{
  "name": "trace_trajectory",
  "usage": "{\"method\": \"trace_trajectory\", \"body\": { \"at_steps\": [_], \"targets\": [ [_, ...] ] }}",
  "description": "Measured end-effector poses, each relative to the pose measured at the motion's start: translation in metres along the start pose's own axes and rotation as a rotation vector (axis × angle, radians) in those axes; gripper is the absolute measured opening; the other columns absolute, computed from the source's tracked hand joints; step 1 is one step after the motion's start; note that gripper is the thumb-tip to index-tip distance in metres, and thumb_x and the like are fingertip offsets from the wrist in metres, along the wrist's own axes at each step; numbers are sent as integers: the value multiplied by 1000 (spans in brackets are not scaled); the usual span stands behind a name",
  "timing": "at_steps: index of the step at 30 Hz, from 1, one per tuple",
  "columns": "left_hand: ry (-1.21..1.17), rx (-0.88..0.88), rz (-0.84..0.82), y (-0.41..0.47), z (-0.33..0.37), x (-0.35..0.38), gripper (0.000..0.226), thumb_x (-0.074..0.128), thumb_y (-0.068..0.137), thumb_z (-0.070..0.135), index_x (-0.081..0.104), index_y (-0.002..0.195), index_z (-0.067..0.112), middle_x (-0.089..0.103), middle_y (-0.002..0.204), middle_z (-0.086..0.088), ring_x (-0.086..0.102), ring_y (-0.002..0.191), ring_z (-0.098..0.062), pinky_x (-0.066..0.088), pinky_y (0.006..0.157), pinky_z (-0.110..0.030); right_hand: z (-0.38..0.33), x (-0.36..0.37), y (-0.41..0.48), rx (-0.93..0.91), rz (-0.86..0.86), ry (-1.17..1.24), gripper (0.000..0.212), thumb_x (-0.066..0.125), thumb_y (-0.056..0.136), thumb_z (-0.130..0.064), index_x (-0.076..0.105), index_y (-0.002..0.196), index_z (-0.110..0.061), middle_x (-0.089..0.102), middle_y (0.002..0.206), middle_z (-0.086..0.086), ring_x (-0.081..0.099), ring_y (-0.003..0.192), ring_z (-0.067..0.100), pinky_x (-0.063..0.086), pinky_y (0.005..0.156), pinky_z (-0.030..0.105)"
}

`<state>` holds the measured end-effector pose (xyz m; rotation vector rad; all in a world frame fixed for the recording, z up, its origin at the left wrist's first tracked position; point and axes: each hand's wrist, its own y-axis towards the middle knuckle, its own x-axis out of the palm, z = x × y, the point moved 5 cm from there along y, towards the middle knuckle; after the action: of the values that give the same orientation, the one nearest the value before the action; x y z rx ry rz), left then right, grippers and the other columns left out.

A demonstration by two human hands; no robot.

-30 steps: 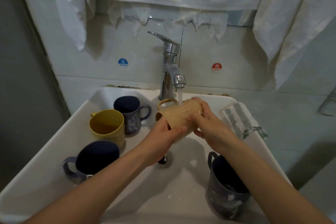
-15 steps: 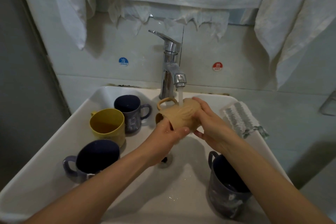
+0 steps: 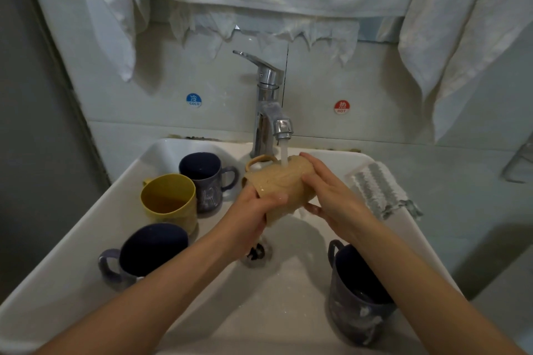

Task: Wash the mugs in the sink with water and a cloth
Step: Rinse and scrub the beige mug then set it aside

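Tan mug (image 3: 281, 186) is lying sideways under the tap stream (image 3: 284, 153) above the sink (image 3: 288, 314), mouth leftward; I am wrapping my left grip (image 3: 253, 210) round the mouth end and my right grip (image 3: 331, 193) round the base, nearer the cloth (image 3: 380, 190).

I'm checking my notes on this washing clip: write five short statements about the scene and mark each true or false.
1. Water runs from the tap onto the tan mug. True.
2. Only the left hand holds the tan mug. False: the right hand grips it too.
3. The yellow mug lies on its side. False: it stands upright in the sink.
4. The striped cloth lies on the sink's right rim, in neither hand. True.
5. The blue cold sticker is right of the tap. False: it is on the left, and the red hot sticker is on the right.
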<state>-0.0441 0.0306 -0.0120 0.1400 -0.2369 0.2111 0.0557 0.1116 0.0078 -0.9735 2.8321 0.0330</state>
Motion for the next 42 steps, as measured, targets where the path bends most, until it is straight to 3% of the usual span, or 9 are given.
{"method": "trace_trajectory", "body": {
  "at_steps": [4, 9, 15, 20, 26, 30, 33, 40, 42],
  "targets": [
    [-79, -10, 24, 1, 4, -3, 58, 63, 67, 16, 47, 123, 25, 56, 122, -6, 58, 108, -25, 54, 74, -26, 0, 3, -2, -70, -15, -56, 55, 55, 93, -26, 32, 141, -38, 37, 143, 1, 44, 123, 19, 45, 99, 34],
    [-102, -1, 31, 0, 9, -4, 55, 63, 65, 13, 48, 116, 27, 55, 120, -5, 57, 107, -26, 54, 70, -25, -1, -5, -2, -5, 58, 82, 39, 36, 101, -30, 42, 140, -30, 33, 148, 2, 35, 131, 22, 40, 101, 38],
    [-79, -7, 42, -1, 9, -4, 58, 72, 68, 7, 49, 118, 25, 57, 117, -6, 59, 105, -24, 54, 74, -28, -1, -3, -5, -98, 76, -87, 51, 55, 92, -29, 39, 140, -32, 42, 136, -3, 44, 123, 20, 47, 96, 33],
    [74, -11, 18, -3, 6, -3, 57, 61, 85, 5, 37, 134, 22, 52, 127, -1, 54, 114, -17, 50, 85, -24, -4, -13, -3, -20, 148, 60, 32, 39, 100, -29, 54, 128, -31, 44, 141, 0, 43, 114, 14, 46, 86, 28],
    [285, 31, 53, -5, 10, 2, 45, 56, 89, 3, 42, 114, 37, 52, 111, 15, 53, 100, -1, 49, 74, -13, -12, -6, -1, -207, 144, -284, 47, 38, 97, -6, 37, 143, -18, 38, 147, -1, 36, 132, 11, 26, 107, 18],
    [330, 25, 108, -5, 11, 0, 45, 54, 89, 1, 42, 122, 30, 52, 112, 11, 52, 104, -6, 48, 83, -17, -27, -15, -1, -352, 313, -407, 38, 38, 94, -4, 70, 103, -22, 55, 132, -4, 46, 120, 5, 31, 98, 15],
    [339, 8, 123, -5, 11, -1, 48, 55, 88, 2, 43, 130, 22, 53, 114, 9, 53, 102, -6, 47, 84, -20, -31, -13, 6, -325, 295, -458, 39, 41, 94, -11, 64, 68, -29, 63, 110, -9, 51, 102, 4, 40, 87, 22],
    [285, -14, 126, -4, 9, -4, 44, 59, 87, 5, 42, 121, 27, 54, 106, 14, 53, 95, -1, 47, 80, -17, -34, -1, 15, -311, 136, -587, 20, 47, 97, -22, 60, 109, -14, 53, 118, 0, 48, 112, 15, 32, 86, 21],
    [288, -12, 96, -4, 9, -2, 43, 59, 86, 4, 44, 119, 28, 57, 112, 8, 56, 102, -8, 49, 84, -22, -27, 3, 17, -237, 42, -539, 37, 52, 94, -29, 47, 130, -21, 45, 135, 3, 43, 126, 21, 35, 89, 24]
  ]
}}
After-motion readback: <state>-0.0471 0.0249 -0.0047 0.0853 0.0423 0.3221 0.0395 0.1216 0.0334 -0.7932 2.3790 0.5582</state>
